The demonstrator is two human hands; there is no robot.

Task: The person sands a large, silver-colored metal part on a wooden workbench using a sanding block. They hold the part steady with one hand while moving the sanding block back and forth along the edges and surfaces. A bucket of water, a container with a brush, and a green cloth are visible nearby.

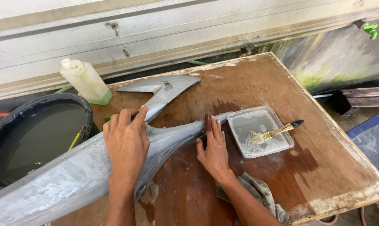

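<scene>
A long grey plastic body panel [68, 173] lies across a wet brown wooden board [256, 88], its forked end [164, 90] pointing away from me. My left hand [126, 140] lies flat on top of the panel, palm down, steadying it. My right hand [214, 146] presses a small reddish-brown piece of sandpaper [207, 122] against the panel's narrow edge, fingers together and flat on it.
A clear shallow tray [281, 144] of soapy water holds a yellow-handled brush [275, 132]. A grey rag [260, 194] lies under my right forearm. A black tub of water [34, 138] stands left, a pale plastic bottle [85, 81] behind it.
</scene>
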